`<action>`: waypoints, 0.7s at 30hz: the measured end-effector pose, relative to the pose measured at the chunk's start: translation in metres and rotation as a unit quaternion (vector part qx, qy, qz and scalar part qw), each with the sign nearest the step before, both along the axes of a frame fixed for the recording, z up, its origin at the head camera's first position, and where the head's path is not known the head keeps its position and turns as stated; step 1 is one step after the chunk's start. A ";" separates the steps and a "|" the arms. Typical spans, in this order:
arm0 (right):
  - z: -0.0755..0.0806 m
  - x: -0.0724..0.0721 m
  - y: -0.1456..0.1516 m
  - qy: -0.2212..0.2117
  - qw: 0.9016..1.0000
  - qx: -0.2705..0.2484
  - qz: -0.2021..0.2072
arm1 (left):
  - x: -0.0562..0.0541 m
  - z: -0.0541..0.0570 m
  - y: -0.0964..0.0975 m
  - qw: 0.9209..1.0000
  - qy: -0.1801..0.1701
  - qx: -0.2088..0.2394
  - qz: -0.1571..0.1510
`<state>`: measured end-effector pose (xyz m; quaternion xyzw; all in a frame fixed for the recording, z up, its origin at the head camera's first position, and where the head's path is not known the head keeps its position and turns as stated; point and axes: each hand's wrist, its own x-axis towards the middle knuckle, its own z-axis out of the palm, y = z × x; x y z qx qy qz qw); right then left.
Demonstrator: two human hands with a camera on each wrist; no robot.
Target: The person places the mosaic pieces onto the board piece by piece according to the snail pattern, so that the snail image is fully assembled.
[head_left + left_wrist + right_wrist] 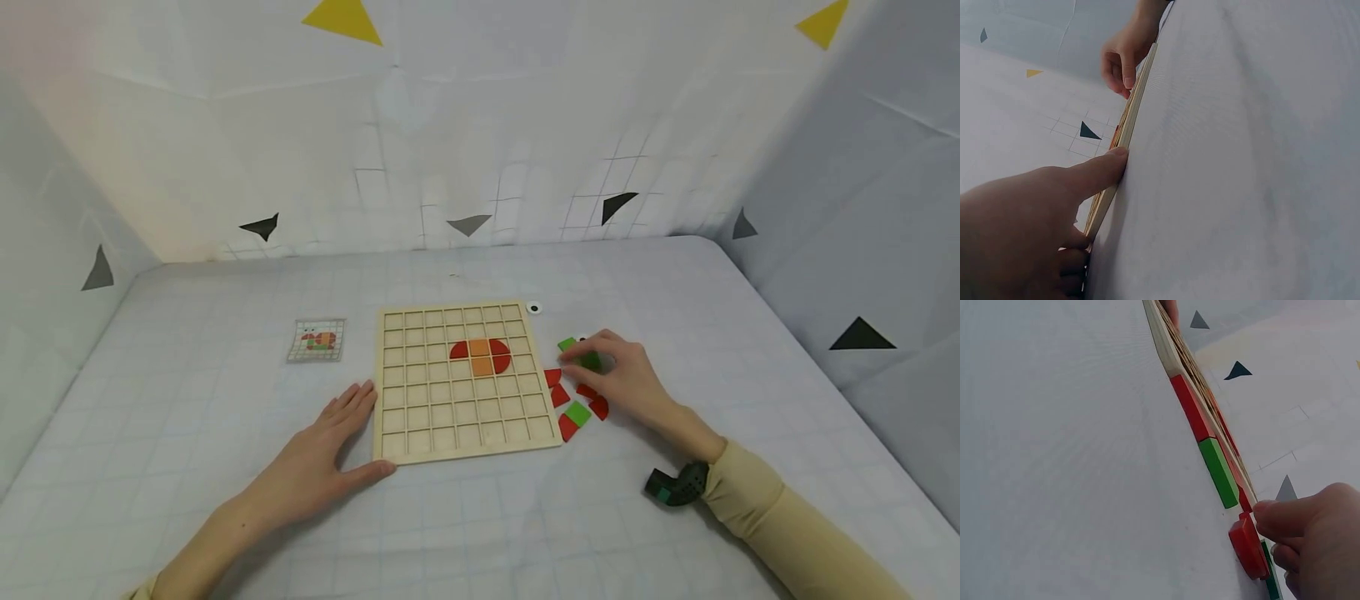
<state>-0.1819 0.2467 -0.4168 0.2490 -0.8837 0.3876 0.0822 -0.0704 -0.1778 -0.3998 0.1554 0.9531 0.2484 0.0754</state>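
A wooden grid board lies on the table with red and orange pieces set in some of its squares. My left hand rests at its left side, fingers spread along the edge and thumb at the near corner. To the right of the board, my right hand reaches over green pieces, its thumb and index fingertips close together. Whether a piece is between them is hidden. Below that hand lie red pieces and a light green piece. In the right wrist view, the thumb is near a red piece.
A small picture card lies left of the board. A white eye disc sits by the board's far right corner, and another eye shows beside the right fingers. White cloth walls with dark and yellow triangles enclose the table.
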 end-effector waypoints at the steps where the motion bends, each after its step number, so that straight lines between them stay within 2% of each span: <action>1: 0.000 0.000 0.000 0.001 1.000 0.000 0.006 | 0.000 0.000 0.000 1.000 0.001 0.000 0.000; 12: -0.003 0.000 0.000 0.017 0.997 -0.001 0.077 | 0.001 0.000 -0.001 1.000 0.001 0.004 -0.001; 21: -0.004 0.001 -0.004 0.060 0.996 -0.017 0.063 | 0.000 0.000 -0.001 1.000 0.001 0.013 -0.005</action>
